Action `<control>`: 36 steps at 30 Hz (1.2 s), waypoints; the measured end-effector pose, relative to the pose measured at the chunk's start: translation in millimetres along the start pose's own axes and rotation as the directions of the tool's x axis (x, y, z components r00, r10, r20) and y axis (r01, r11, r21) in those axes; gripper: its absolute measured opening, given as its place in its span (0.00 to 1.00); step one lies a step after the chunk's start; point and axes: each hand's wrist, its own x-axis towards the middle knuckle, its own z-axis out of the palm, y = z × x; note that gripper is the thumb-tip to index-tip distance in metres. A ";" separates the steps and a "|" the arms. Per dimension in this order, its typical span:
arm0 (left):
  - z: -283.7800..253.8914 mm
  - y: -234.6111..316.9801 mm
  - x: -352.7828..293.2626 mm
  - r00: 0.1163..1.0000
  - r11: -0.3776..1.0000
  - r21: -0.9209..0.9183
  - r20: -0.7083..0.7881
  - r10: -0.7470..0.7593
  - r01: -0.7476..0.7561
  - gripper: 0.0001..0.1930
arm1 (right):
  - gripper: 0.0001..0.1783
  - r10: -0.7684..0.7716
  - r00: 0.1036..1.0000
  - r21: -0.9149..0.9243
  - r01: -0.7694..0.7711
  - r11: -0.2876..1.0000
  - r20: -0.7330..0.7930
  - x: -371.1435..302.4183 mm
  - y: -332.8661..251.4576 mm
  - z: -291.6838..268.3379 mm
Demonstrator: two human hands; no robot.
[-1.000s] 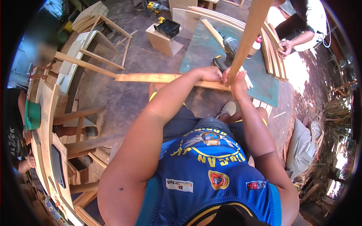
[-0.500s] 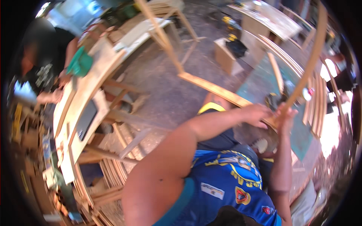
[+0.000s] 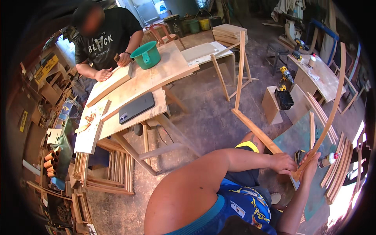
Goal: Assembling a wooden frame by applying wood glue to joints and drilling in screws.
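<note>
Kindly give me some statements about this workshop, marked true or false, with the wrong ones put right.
1. The left hand and right hand are at the same corner of the wooden frame. True.
2. The phone lies on the floor. False: it lies on a wooden board.
3. The green tub stands on a wooden table. True.
4. The black tray sits on a chair. False: it sits on a small wooden box.
5. The drill near that tray is yellow and black. True.
</note>
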 end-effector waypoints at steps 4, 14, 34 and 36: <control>-3.4 4.3 2.4 0.999 0.999 0.019 -0.027 0.033 -0.032 0.16 | 0.28 0.049 0.997 -0.059 -0.053 0.997 -0.054 -1.8 -7.5 3.2; -11.1 6.7 -6.0 0.998 0.998 0.055 -0.057 0.020 -0.017 0.16 | 0.29 0.064 0.997 -0.120 -0.068 0.990 -0.035 -1.4 -15.9 21.2; -34.6 -23.6 -28.5 0.979 0.976 0.210 -0.180 0.101 -0.062 0.14 | 0.27 0.134 0.988 -0.345 -0.154 0.926 -0.081 31.3 -2.1 52.0; -33.8 -22.8 -30.4 0.978 0.956 0.292 -0.185 0.099 -0.041 0.13 | 0.31 0.017 1.000 -0.425 -0.015 0.905 0.002 27.9 1.4 47.9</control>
